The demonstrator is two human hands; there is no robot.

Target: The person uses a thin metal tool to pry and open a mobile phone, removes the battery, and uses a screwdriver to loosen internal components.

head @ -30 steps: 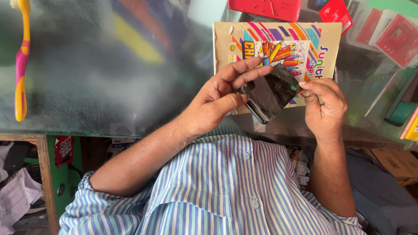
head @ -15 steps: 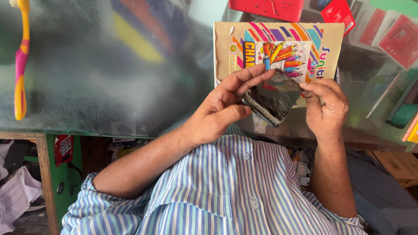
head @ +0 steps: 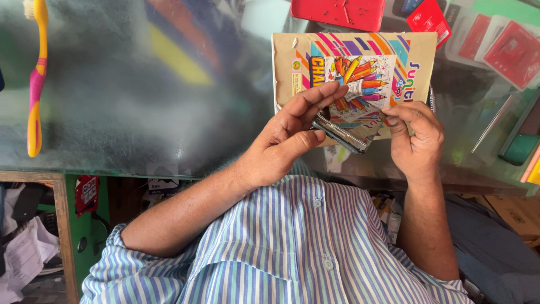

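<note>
A dark smartphone (head: pixel 350 130) with a glossy, reflective screen is held between both hands just above the glass counter. My left hand (head: pixel 287 138) grips its left end, thumb under and fingers stretched over the top edge. My right hand (head: pixel 415 138) pinches its right end with curled fingers. The screen mirrors the colourful cover behind it. Under the phone lies a tan notebook (head: pixel 360 62) with a bright crayon picture on its cover.
A yellow and pink toothbrush (head: pixel 36 79) lies at the far left of the glass counter (head: pixel 146 101). A red flat case (head: pixel 337 12) and red packets (head: pixel 506 48) sit at the back right. A green object (head: pixel 520 146) is at the right edge.
The phone has tilted flatter, so its screen now reflects the notebook cover. My left fingers have stretched further over its top edge. Both hands stayed in about the same place.
</note>
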